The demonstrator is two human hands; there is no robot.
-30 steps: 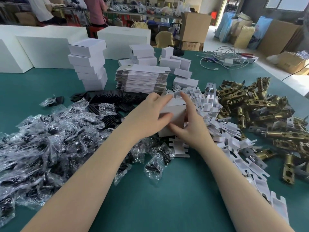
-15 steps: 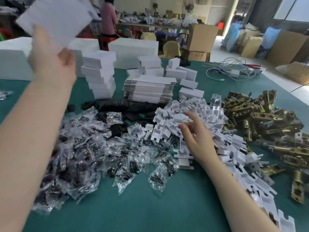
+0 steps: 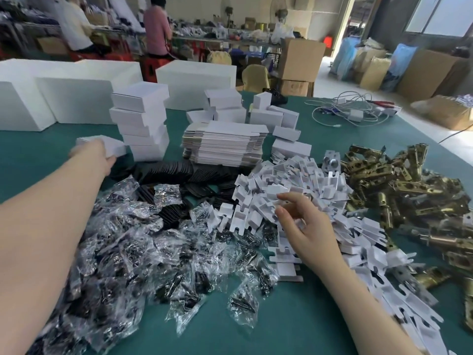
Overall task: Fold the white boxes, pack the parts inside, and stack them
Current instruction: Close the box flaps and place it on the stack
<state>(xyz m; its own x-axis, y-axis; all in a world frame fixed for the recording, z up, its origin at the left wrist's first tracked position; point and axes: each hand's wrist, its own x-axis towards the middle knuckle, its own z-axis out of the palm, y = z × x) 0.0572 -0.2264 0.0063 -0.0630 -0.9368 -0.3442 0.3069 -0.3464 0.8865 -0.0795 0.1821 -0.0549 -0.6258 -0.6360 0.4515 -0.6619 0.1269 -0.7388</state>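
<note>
The left hand (image 3: 89, 157) grips a packed box (image 3: 112, 147) just left of the leaning stack (image 3: 142, 124), which could topple if bumped; the right hand (image 3: 307, 226), loosely curled, holds nothing.

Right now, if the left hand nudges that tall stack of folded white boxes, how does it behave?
The stack of folded white boxes likely tips easily: tall, narrow, layers visibly offset. Boxes are probably light cardboard, so they'd slide rather than resist. The left hand holds another box right beside its base.
</note>
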